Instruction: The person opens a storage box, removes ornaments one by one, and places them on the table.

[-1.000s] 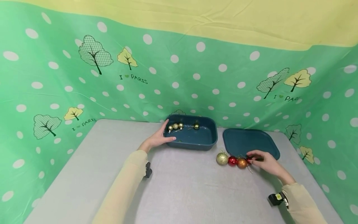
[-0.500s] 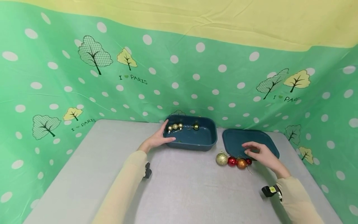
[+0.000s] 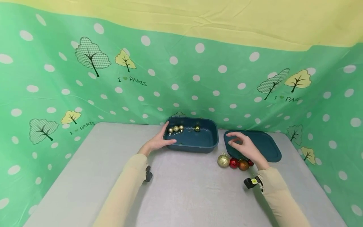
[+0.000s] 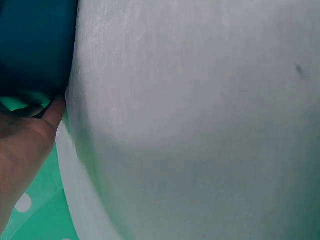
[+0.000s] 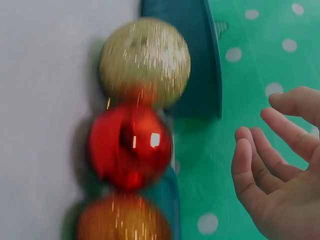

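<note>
My left hand rests on the left end of a dark blue box, thumb and fingers spread along its rim. In the left wrist view the thumb touches the box wall. Inside the box lie several small gold baubles. My right hand hovers over the blue lid, fingers loosely bent and apart, nothing between them. Below it stands a row of baubles: glittery gold, shiny red, orange and a small dark red one, partly hidden by the wrist.
The grey table carries all these things. Behind it hangs a green and yellow cloth with dots and trees, close to the back of the box and lid. The lid lies flat to the right of the box.
My right hand has let go of the small dark red bauble at the row's right end. It has risen and moved left over the lid. The left hand stays on the box.
</note>
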Motion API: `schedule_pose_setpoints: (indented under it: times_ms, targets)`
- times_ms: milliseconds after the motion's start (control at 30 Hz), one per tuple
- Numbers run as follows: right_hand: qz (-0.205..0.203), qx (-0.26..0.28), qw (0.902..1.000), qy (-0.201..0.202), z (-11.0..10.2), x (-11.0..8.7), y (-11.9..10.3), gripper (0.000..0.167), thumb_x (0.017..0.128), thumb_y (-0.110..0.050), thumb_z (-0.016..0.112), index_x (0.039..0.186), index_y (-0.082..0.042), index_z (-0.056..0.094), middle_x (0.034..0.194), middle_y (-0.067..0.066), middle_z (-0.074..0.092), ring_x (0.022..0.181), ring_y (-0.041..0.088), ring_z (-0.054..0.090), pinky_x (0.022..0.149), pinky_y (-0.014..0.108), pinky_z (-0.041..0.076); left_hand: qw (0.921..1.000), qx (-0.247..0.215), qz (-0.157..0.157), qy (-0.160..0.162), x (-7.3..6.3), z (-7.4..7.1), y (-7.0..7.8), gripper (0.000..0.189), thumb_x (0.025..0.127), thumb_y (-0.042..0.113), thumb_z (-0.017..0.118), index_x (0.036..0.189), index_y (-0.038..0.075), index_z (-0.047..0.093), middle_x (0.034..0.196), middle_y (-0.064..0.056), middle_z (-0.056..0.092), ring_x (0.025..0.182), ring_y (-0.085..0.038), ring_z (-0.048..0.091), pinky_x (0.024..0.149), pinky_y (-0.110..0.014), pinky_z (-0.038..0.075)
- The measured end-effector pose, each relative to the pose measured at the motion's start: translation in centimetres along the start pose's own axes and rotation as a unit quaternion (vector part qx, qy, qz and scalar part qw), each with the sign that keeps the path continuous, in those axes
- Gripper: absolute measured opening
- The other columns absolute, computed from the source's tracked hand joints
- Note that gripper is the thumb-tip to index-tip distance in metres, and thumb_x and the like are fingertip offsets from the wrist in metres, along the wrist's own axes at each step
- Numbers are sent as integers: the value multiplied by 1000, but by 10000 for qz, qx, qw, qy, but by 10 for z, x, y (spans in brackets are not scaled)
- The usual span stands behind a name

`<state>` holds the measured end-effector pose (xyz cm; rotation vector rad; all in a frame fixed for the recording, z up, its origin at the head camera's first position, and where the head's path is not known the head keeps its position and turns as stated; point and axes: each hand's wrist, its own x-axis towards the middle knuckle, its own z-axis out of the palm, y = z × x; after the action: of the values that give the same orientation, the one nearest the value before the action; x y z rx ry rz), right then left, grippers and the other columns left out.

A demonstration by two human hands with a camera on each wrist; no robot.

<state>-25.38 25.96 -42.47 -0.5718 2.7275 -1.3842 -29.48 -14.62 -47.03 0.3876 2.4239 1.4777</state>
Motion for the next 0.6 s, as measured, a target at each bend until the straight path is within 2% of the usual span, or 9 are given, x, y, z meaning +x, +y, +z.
schedule_pose_setpoints:
  times_ms: [133, 267, 500, 600]
  targets:
    - [-109, 327, 9994, 13, 10, 9, -5, 34, 96, -7, 59, 129, 3, 55, 130, 24, 53, 105, 36, 57, 80, 32, 50, 10000, -65, 15, -24, 0, 0, 1, 106, 87, 36, 72, 156, 23, -7, 160, -11, -9, 144, -39, 3, 111, -58, 13]
    - [-241, 490, 9985, 82, 18, 18, -11, 33, 96, -2, 57, 129, 3, 56, 131, 21, 54, 107, 38, 56, 81, 33, 50, 10000, -83, 14, -28, 1, 0, 2, 105, 87, 36, 72, 156, 25, -7, 161, -9, -9, 144, -38, 3, 111, -57, 13]
    - [-18, 877, 9961, -49, 33, 31, -22, 37, 97, -7, 57, 132, 1, 53, 133, 23, 51, 112, 37, 54, 85, 44, 50, 10000, 75, -61, -15, -2, 0, 0, 105, 88, 38, 71, 155, 26, -10, 160, -11, -9, 143, -40, 3, 110, -60, 13]
    - [-60, 1094, 9940, -41, 37, 35, -27, 37, 96, -3, 56, 132, 3, 52, 129, 25, 52, 110, 39, 55, 86, 50, 49, 10000, 66, -12, -11, -1, 0, 1, 106, 88, 38, 71, 156, 24, -9, 160, -13, -9, 143, -42, 4, 110, -60, 12]
